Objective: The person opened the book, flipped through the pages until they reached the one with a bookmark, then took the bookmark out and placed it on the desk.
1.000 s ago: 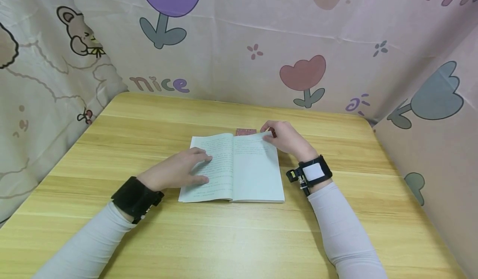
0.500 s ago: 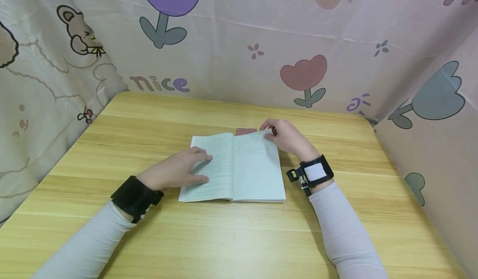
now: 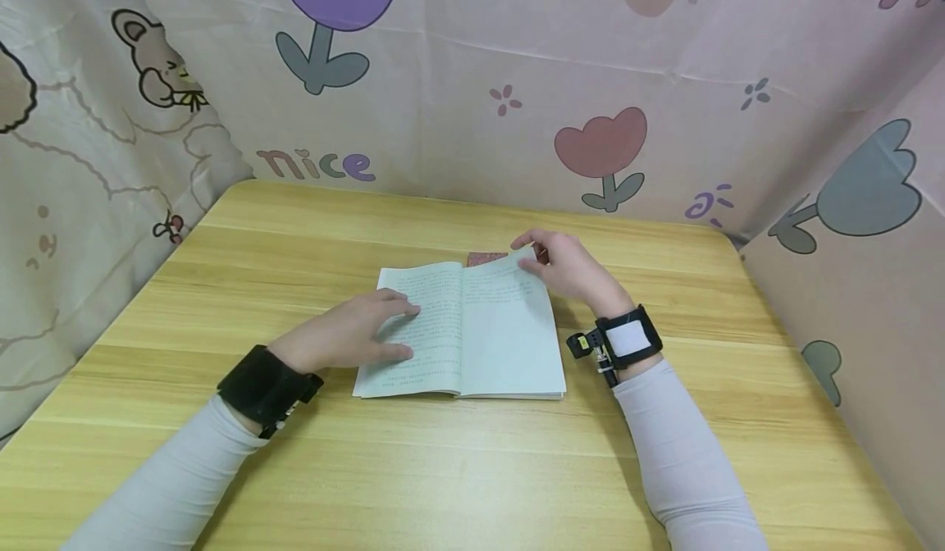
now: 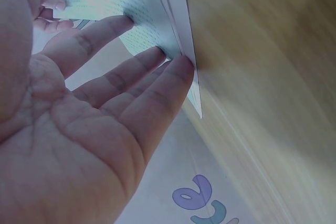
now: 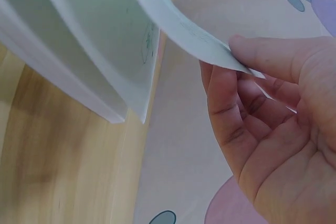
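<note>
An open book (image 3: 509,346) with printed pages lies on the wooden table. My left hand (image 3: 354,334) rests on its left page, fingers spread and straight; in the left wrist view the fingertips (image 4: 181,66) touch the page near the outer edge. At the top right corner my right hand (image 3: 564,268) pinches a page (image 5: 194,43) between thumb and fingers. That page bends up off the ones beneath, as the right wrist view shows. A dark red, speckled flat piece (image 3: 487,259) sticks out behind the book's top edge, the rest of it hidden.
The wooden table (image 3: 295,469) stretches around the book on all sides. Printed cloth (image 3: 458,84) with flowers and a bear hangs behind the table and along both sides. Black straps with small cameras sit on both wrists.
My right hand has risen slightly and moved a bit away from me, lifting the page's top right corner higher. My left hand stays in place on the left page.
</note>
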Demonstrator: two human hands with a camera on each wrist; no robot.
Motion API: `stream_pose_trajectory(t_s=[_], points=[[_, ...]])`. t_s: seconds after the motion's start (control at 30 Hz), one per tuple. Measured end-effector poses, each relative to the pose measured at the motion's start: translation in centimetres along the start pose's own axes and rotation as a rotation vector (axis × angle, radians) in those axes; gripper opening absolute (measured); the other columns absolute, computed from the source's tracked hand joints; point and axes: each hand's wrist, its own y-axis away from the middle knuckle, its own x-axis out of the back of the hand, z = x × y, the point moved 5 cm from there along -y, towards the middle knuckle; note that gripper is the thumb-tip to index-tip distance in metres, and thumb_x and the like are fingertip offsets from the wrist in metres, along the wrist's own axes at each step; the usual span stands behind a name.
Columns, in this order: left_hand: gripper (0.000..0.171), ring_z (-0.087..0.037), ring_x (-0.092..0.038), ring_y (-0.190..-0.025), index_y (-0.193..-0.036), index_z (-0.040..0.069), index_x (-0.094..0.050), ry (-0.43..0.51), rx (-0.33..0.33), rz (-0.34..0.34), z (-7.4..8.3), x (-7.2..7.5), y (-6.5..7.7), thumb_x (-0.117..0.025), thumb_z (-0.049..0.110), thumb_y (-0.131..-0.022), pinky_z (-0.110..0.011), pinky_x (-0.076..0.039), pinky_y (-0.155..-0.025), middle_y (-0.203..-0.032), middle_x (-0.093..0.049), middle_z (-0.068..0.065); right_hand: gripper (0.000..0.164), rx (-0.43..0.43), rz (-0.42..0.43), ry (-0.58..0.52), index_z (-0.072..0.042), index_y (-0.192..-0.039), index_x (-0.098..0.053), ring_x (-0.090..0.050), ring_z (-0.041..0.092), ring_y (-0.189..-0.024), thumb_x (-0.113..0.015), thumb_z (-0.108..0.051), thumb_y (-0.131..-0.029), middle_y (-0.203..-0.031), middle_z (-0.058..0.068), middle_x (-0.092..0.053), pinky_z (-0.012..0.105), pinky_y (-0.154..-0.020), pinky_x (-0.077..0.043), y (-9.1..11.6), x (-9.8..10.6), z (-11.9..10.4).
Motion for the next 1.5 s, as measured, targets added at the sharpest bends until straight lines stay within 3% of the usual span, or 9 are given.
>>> stream_pose_trajectory(t_s=[0.37,0.7,1.0,1.13,1.5], points=[[0.065,-0.033,-0.044,-0.124,-0.135,0.006,-0.056,-0.010,-0.008,-0.015,0.1,0.1,0.0,-0.072,0.043,-0.084,-0.048,-0.037,-0.101,-0.136,-0.049,-0.017,0.036,-0.030,0.031,-0.073,-0.015,-0.128,-0.058,-0.053,0.018,-0.075,-0.064,-0.023,-0.094,-0.086,0.005,-0.055,0.030,-0.059,-0.047,0.1,0.3,0.0],[0.065,-0.033,-0.043,-0.125,-0.135,0.006,-0.056,-0.001,-0.008,-0.020,0.1,0.2,0.1,-0.071,0.043,-0.084,-0.049,-0.037,-0.101,-0.137,-0.048,-0.017,0.049,-0.020,0.040,-0.155,-0.014,-0.139,-0.048,-0.056,0.023,-0.056,-0.064,-0.022,-0.093,-0.080,0.007,-0.057,0.031,-0.051,-0.050,0.1,0.8,-0.6],[0.064,-0.033,-0.044,-0.125,-0.135,0.006,-0.056,0.001,-0.005,-0.023,0.1,0.2,0.1,-0.072,0.042,-0.084,-0.048,-0.037,-0.101,-0.137,-0.048,-0.017,0.061,-0.030,0.035,-0.217,-0.011,-0.147,-0.040,-0.061,0.021,-0.058,-0.064,-0.026,-0.093,-0.083,0.006,-0.063,0.037,-0.058,-0.054,0.1,1.0,-0.9],[0.064,-0.033,-0.043,-0.125,-0.135,0.007,-0.056,0.001,-0.003,-0.023,0.1,0.2,0.1,-0.071,0.042,-0.084,-0.049,-0.037,-0.101,-0.137,-0.048,-0.017,0.066,-0.044,0.023,-0.243,-0.011,-0.150,-0.035,-0.063,0.019,-0.062,-0.064,-0.027,-0.093,-0.085,0.006,-0.065,0.032,-0.058,-0.055,0.2,1.0,-1.1],[0.064,-0.033,-0.043,-0.125,-0.135,0.007,-0.056,0.000,-0.008,-0.021,0.0,0.2,0.1,-0.071,0.042,-0.084,-0.049,-0.036,-0.101,-0.137,-0.048,-0.017,0.064,-0.049,0.010,-0.306,-0.011,-0.149,-0.038,-0.067,0.018,-0.064,-0.062,-0.032,-0.094,-0.091,0.004,-0.069,0.031,-0.063,-0.056,0.5,1.3,-2.0]])
